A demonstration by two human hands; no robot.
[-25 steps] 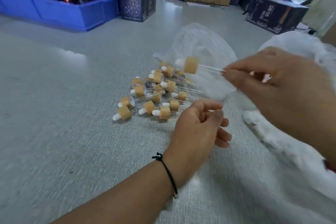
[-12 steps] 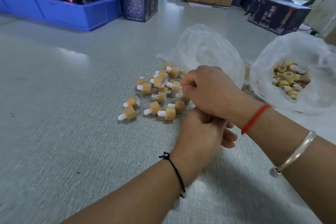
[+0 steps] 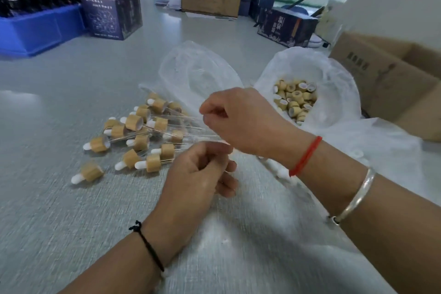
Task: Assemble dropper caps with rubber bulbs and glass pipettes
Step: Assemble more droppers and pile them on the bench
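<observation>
A glass pipette [image 3: 207, 137], blurred and hard to trace, seems to lie lengthwise between the two hands, just right of the pile of finished droppers [image 3: 133, 136] on the desk [image 3: 47, 198]. The right hand [image 3: 241, 122] hovers above, fingertips pinched on it. The left hand [image 3: 198, 179], nearer the pile, is curled; its hold is unclear. The bag of caps [image 3: 296, 100] lies beyond the right wrist.

Blue crate [image 3: 35, 31], dark cartons [image 3: 112, 16], brown cardboard boxes [image 3: 210, 1].
</observation>
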